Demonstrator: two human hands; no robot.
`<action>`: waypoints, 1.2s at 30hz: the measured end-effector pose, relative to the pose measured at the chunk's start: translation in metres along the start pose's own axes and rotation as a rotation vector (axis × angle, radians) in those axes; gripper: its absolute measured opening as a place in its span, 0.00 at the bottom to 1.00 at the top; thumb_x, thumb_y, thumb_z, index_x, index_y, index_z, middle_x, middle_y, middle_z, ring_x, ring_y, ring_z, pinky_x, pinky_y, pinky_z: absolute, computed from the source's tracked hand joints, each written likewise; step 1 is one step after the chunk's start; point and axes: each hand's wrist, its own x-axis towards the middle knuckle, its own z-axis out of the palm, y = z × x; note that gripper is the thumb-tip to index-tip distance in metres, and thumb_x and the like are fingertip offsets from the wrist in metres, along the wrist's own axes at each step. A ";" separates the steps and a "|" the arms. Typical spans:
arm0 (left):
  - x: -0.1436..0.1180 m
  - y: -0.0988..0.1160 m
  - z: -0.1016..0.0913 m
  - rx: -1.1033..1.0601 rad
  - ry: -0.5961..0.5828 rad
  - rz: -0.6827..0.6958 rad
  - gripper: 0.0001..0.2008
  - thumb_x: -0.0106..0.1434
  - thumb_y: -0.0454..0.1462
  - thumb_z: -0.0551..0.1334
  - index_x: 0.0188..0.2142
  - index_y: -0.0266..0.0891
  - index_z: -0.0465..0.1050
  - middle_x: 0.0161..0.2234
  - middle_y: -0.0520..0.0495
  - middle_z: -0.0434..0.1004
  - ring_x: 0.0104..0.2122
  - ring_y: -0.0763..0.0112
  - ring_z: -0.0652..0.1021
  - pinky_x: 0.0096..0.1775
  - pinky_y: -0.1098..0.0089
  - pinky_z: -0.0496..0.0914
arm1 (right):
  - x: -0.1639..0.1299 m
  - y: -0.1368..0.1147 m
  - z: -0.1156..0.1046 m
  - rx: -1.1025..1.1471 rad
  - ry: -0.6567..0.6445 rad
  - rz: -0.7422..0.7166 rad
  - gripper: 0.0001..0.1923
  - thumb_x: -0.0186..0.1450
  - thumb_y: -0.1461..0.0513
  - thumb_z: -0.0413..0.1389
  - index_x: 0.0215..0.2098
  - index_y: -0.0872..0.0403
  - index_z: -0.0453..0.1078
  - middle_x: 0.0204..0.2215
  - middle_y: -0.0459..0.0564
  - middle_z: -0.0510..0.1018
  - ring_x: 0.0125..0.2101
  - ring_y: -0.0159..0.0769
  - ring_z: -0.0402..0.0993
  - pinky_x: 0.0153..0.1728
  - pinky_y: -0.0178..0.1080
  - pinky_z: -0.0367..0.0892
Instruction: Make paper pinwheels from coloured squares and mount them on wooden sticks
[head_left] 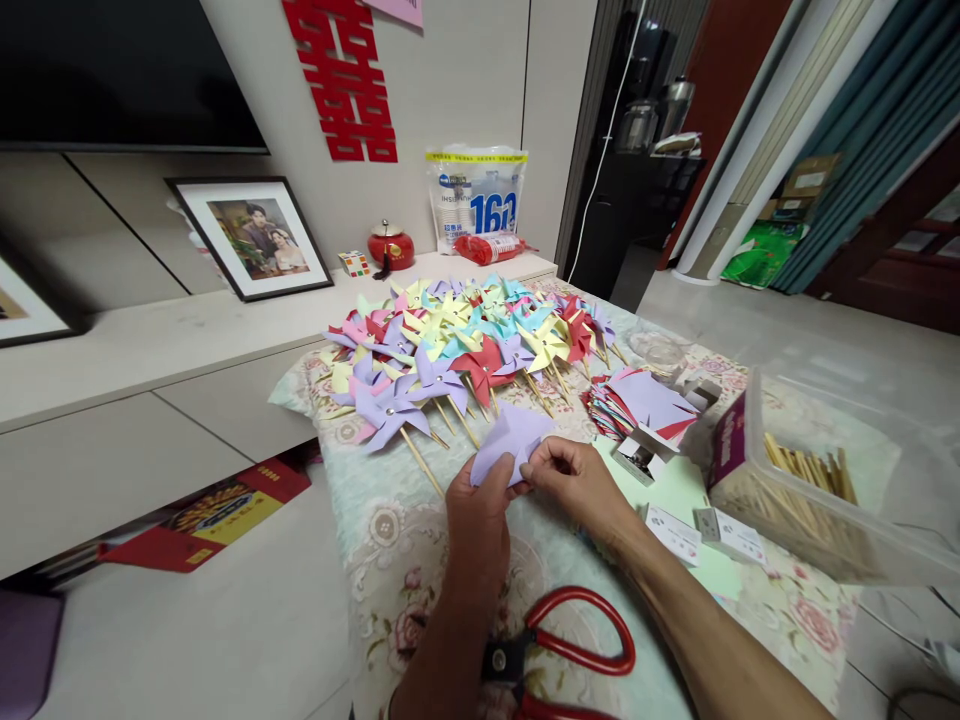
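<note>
A sheet of purple paper [512, 440] is held up over the near part of the table. My left hand [486, 492] grips its lower left side, thumb pressed on the front. At the lower right edge, my right hand [559, 468] pinches the same paper with thumb and fingertips. Just beyond lie many finished paper pinwheels [487, 365] on wooden sticks, a purple pinwheel [390, 410] closest to me. Red-handled scissors [585, 640] rest below my wrists, partly hidden by my left forearm.
A stack of coloured paper [649, 398] lies right of the pinwheels. Near it are an open small box [643, 455] and white boxes [671, 535]. A clear plastic bin [795, 500] of wooden sticks stands at the right. Behind is a white cabinet [187, 345] with a framed photo [251, 240].
</note>
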 end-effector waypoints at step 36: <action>0.008 0.042 -0.010 0.613 -0.325 -0.078 0.14 0.49 0.36 0.69 0.35 0.35 0.73 0.24 0.50 0.76 0.21 0.71 0.73 0.21 0.73 0.70 | -0.004 -0.010 -0.028 0.485 -0.220 0.187 0.51 0.54 0.63 0.67 0.70 0.51 0.49 0.32 0.47 0.81 0.29 0.38 0.78 0.30 0.38 0.70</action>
